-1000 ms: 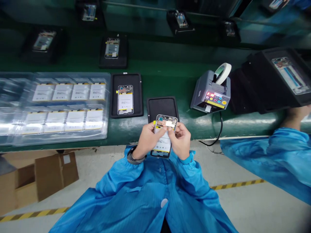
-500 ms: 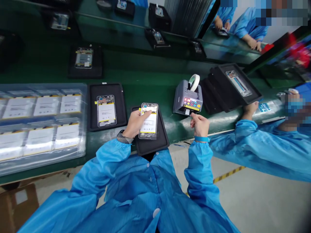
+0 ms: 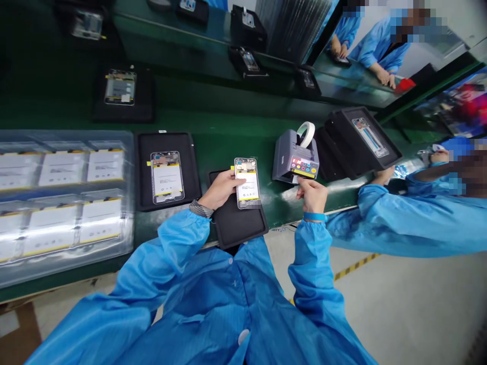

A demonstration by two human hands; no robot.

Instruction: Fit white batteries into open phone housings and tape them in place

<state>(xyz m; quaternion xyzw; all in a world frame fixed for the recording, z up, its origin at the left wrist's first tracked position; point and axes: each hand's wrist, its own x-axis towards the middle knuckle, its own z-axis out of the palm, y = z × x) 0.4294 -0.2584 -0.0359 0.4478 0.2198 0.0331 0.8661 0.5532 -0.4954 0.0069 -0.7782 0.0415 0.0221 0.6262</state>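
Note:
My left hand (image 3: 223, 188) grips an opened phone (image 3: 247, 183) by its left side, the thumb across its front. A white battery with yellow edges fills the phone's middle, below bare circuit parts. The phone is held over the far end of a black tray (image 3: 241, 223). At the mouth of a grey tape dispenser (image 3: 292, 157), my right hand (image 3: 312, 195) pinches a short white strip of tape (image 3: 295, 179). A roll of pale tape (image 3: 306, 135) stands in the dispenser's top, and its front panel is lit.
Left of me, another opened phone (image 3: 167, 176) lies in a black tray (image 3: 190, 152). Farther left, a clear plastic tray (image 3: 127, 238) holds several batteries. Stacked black trays (image 3: 342, 147) stand right of the dispenser, close to a co-worker's sleeve (image 3: 380, 215). More phones on trays lie behind.
My left hand has carried the phone to the right and slightly away from me, closer to the dispenser. My right hand stays at the dispenser's mouth. The co-worker's stacked trays shifted slightly.

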